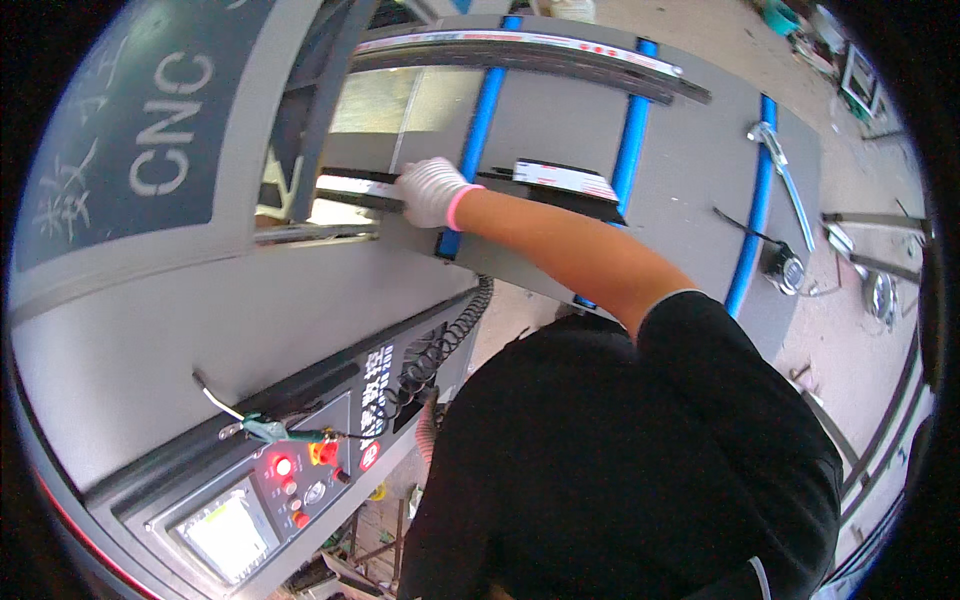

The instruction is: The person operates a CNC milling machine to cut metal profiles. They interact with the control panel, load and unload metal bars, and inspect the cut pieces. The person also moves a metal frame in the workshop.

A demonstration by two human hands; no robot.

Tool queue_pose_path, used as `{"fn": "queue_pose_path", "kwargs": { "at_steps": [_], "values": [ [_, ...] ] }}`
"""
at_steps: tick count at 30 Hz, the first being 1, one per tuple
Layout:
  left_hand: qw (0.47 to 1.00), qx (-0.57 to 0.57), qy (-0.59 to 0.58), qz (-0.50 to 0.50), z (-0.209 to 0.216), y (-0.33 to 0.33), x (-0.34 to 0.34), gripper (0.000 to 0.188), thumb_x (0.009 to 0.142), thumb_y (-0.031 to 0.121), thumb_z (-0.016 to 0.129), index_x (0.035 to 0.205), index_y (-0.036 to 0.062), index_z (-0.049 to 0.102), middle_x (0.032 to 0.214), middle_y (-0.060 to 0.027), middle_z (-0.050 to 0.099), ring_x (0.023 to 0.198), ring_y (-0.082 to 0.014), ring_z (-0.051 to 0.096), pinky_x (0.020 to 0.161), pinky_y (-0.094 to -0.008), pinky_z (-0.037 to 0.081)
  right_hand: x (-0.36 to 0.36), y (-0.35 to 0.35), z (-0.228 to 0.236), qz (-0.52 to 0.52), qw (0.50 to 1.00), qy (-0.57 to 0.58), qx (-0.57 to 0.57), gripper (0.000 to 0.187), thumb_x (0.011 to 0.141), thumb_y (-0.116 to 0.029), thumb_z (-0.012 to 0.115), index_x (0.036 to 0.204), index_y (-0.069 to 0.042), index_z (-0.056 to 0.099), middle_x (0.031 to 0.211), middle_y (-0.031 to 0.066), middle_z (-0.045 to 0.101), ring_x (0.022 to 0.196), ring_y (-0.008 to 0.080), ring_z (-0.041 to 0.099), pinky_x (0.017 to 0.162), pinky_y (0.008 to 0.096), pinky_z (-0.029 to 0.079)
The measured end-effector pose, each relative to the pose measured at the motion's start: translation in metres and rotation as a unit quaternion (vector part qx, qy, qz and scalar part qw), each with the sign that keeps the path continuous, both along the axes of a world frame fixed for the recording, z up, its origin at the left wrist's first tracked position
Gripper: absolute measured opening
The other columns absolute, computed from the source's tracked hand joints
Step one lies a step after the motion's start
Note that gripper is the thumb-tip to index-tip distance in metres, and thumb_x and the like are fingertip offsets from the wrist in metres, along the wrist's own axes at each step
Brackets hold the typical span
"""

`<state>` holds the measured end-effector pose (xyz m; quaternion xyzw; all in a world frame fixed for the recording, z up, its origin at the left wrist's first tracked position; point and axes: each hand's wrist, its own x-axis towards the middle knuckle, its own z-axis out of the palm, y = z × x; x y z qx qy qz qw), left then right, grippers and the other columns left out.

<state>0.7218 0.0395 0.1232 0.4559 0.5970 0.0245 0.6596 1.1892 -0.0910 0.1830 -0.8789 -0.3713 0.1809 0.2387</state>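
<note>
My right hand (430, 192), in a white striped glove with a pink cuff, is closed around the end of a dark metal profile (352, 190) with a white printed film along it. The profile's other end reaches into the opening of a grey machine. Low beside the machine's control panel (330, 440), a small part of my left hand (427, 432) shows in a striped glove. Its fingers are mostly hidden by the panel edge and my black clothing. A short dark profile (565, 180) with white film lies on the grey table, behind my right forearm.
Long profiles (520, 45) lie along the table's far side. Blue strips (628, 150) cross the table (700, 170). At the right lie a caliper-like tool (783, 175) and a round black-and-silver object (785, 270). A coiled hose (455, 335) hangs by a green air gun (275, 430).
</note>
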Motion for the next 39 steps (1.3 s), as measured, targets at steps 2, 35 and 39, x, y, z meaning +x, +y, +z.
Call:
{"fn": "queue_pose_path", "kwargs": {
  "at_steps": [2, 35, 39],
  "values": [
    [0.993, 0.003, 0.044, -0.108, -0.012, 0.019, 0.007, 0.044, 0.089, 0.0, 0.076, 0.133, 0.0078, 0.073, 0.085, 0.0021, 0.059, 0.078, -0.0115, 0.057, 0.076, -0.0271, 0.05, -0.001, -0.009, 0.012, -0.002, 1.0, -0.004, -0.01, 0.046, 0.09, -0.039, 0.072, 0.118, -0.003, 0.078, 0.124, 0.0193, 0.074, 0.112, 0.0373, 0.074, 0.092, 0.049, 0.059],
    [0.854, 0.286, -0.085, -0.427, -0.037, -0.024, 0.04, 0.048, 0.096, 0.014, 0.075, 0.142, 0.005, 0.063, 0.077, -0.0064, 0.066, 0.066, -0.0152, 0.058, 0.066, -0.0314, 0.051, -0.049, -0.218, 0.02, -0.144, 0.979, -0.117, 0.089, 0.063, 0.093, -0.041, 0.077, 0.14, -0.004, 0.06, 0.133, 0.0216, 0.066, 0.125, 0.0388, 0.064, 0.111, 0.0458, 0.051],
    [0.808, 0.36, -0.04, -0.464, -0.004, -0.045, 0.049, 0.049, 0.098, 0.016, 0.074, 0.144, 0.0048, 0.062, 0.079, -0.0035, 0.065, 0.068, -0.0127, 0.058, 0.067, -0.0302, 0.051, -0.04, -0.134, 0.022, 0.006, 0.995, 0.076, -0.057, 0.07, 0.091, -0.032, 0.076, 0.15, -0.004, 0.052, 0.141, 0.0198, 0.063, 0.135, 0.0373, 0.058, 0.115, 0.0442, 0.049]
  ]
}}
